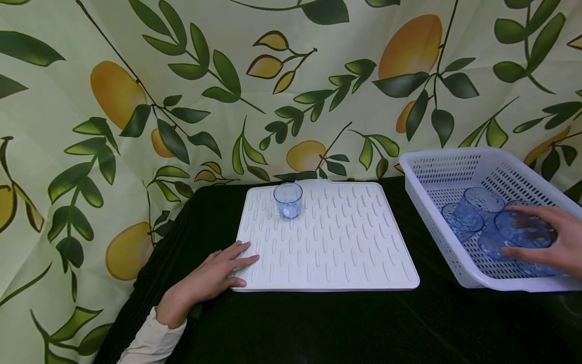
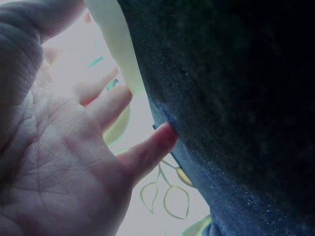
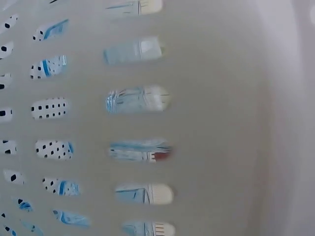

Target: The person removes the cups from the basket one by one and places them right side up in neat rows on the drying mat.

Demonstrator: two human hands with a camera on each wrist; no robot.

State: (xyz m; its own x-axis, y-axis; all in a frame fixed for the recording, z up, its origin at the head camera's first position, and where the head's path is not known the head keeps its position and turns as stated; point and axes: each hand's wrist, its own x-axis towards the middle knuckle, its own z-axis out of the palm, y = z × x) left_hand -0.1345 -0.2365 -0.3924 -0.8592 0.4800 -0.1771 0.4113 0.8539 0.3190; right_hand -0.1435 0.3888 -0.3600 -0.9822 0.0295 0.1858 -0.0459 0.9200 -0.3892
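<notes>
My left hand [image 1: 213, 273] rests with fairly straight fingers on the left edge of a white ridged mat [image 1: 336, 237]. In the left wrist view, the palm of the left hand [image 2: 74, 142] shows beside the mat's pale edge [image 2: 118, 44] and the dark cloth. One clear blue glass [image 1: 288, 201] stands upright near the mat's back left. At the right, my right hand [image 1: 552, 237] reaches into a white basket [image 1: 436, 237], its thumb and fingers about a blue glass [image 1: 523, 230]. Another blue glass [image 1: 482, 202] lies tilted beside it, among several others.
Dark cloth [image 1: 318, 328] covers the table under the mat and basket. Behind hangs a pale curtain [image 1: 254, 121] printed with fruit and leaves. The basket's slotted wall [image 3: 211, 123] fills the right wrist view, with bluish glass showing through the slots.
</notes>
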